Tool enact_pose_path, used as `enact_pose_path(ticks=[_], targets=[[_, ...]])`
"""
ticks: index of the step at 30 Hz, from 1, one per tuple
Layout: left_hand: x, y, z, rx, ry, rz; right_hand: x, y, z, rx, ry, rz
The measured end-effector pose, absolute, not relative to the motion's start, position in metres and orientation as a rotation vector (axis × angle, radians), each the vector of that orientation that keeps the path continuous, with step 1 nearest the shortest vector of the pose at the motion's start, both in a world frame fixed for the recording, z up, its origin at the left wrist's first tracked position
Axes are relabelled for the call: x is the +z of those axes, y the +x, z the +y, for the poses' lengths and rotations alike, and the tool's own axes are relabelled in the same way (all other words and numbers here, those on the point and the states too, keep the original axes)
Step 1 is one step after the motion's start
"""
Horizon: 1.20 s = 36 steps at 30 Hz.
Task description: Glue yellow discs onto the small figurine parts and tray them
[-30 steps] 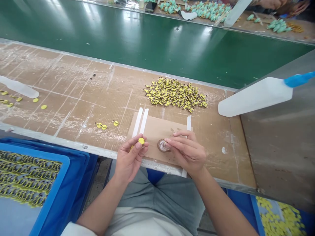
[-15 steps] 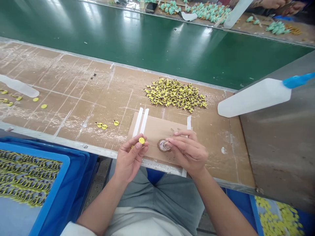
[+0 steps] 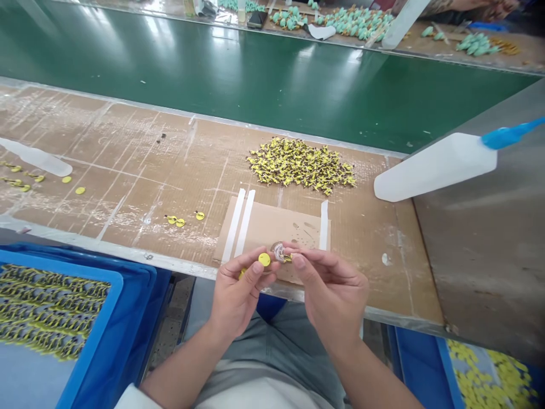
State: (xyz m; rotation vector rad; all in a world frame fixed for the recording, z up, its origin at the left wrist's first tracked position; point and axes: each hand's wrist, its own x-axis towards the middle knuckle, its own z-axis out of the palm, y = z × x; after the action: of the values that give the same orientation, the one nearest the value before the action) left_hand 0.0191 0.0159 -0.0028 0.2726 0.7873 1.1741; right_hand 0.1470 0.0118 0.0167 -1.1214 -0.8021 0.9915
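Observation:
My left hand pinches a round yellow disc between thumb and fingertips; a bit of another yellow piece shows behind its fingers. Close beside it, my right hand is closed on a small yellow-and-dark figure piece, mostly covered by the fingertips. Just behind the fingers sits a small round dish with whitish stuff in it, partly hidden. Under the hands lies a cardboard sheet with white tape strips. A pile of small yellow-and-dark pieces lies beyond the sheet.
A white bottle with a blue nozzle leans at the right against a metal panel. Several yellow discs lie to the left. Blue trays stand below the table edge. A green belt runs behind; a co-worker's arm is at the far side.
My right hand has drawn back from the dish and turned toward my left hand. My left hand has moved right with the disc, so both hands now nearly meet.

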Motion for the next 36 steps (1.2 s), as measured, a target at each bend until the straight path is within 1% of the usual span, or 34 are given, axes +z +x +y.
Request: enact_pose_path(ticks=[11, 36], targets=[[-0.0007, 0.0248, 0.0129, 1.172, 0.322, 0.819, 0.0182, 0.1374, 0.0075, 1.001, -1.175, -0.790], [-0.0019, 0.0239, 0.0115, 1.161, 0.324, 0.849, 0.0163, 0.1379, 0.0067, 0.893, -1.215, -0.931]])
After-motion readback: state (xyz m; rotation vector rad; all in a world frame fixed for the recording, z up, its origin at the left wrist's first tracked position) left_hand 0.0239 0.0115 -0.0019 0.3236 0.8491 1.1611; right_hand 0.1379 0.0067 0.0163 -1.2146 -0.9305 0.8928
